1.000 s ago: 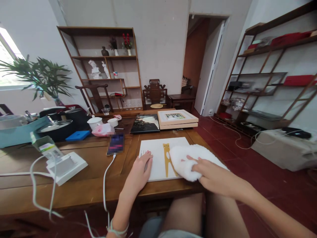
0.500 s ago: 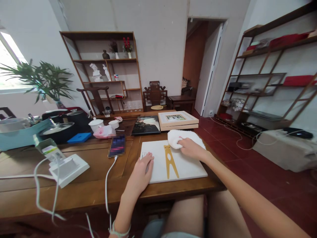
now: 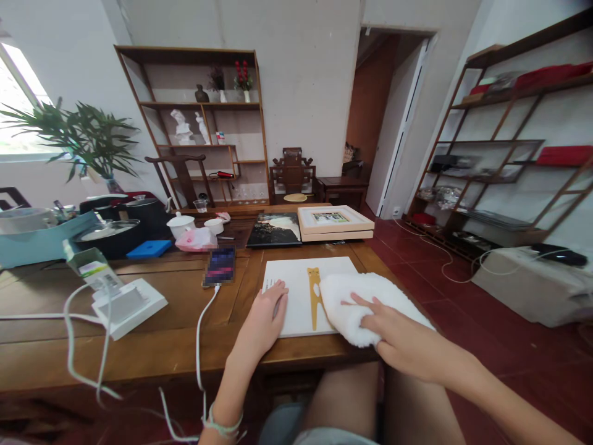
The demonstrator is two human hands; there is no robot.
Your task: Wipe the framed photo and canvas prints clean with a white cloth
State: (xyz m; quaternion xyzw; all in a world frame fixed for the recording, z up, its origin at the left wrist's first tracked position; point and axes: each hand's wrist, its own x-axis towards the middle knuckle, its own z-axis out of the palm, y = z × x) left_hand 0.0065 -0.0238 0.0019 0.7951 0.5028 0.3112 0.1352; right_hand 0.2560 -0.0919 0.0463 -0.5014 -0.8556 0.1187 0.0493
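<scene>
A flat white board [image 3: 290,321] lies at the table's front edge, with a long-legged yellow figure [image 3: 314,296] on its face. My left hand [image 3: 264,315] rests on the board's left side, fingers stretched over its surface and thumb a little apart. A fluffy white cloth [image 3: 370,290] covers the board's right part and part of the yellow figure, and reaches past the board's right edge. My right hand [image 3: 393,334] presses on this cloth and grips a bunched fold of it near the front edge; some fingertips are sunk in the pile.
Behind the board are a black picture panel [image 3: 274,230] and a light wooden frame [image 3: 336,224]. To the left are a phone [image 3: 219,266] on a white cable [image 3: 199,334], an opened white box [image 3: 132,309], a pink bag [image 3: 197,239] and a black pan [image 3: 109,238].
My right hand has drawn the cloth from the board's upper right toward the front edge, over the figure's right leg. The cloth lies more spread out. My left hand stays in place.
</scene>
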